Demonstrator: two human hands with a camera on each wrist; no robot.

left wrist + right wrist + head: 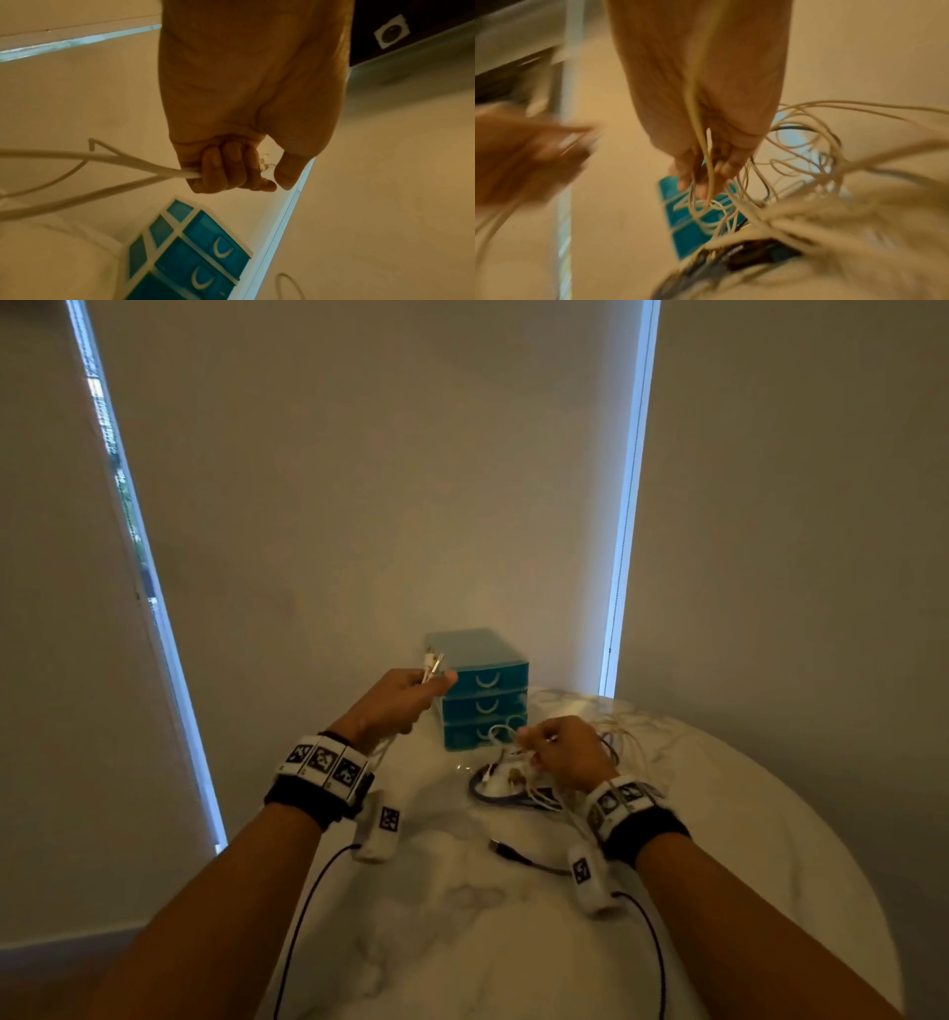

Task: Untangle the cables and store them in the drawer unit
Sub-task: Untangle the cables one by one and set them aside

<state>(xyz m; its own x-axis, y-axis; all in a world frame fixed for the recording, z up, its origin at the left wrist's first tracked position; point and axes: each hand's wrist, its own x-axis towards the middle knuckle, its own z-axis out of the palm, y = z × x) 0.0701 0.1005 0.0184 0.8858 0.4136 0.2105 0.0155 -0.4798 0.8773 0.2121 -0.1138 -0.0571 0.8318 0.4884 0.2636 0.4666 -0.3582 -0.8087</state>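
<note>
A blue three-drawer unit (485, 690) stands at the back of the marble table (462, 916), all drawers closed. My left hand (405, 698) is raised to the left of the unit and grips white cables (144, 164) in a fist, their metal plugs (433, 662) sticking up. My right hand (560, 747) hovers in front of the unit's bottom drawer and pinches thin white cables (706, 162) lifted from the tangle (513, 785). The tangle of white and dark cables lies on the table beneath it. The right wrist view is blurred.
A dark cable with a USB plug (506, 851) lies loose on the table nearer to me. Thin white cable loops (637, 726) spread right of my right hand. Window blinds (359, 480) hang close behind the unit. The table's round edge (821, 814) curves at right.
</note>
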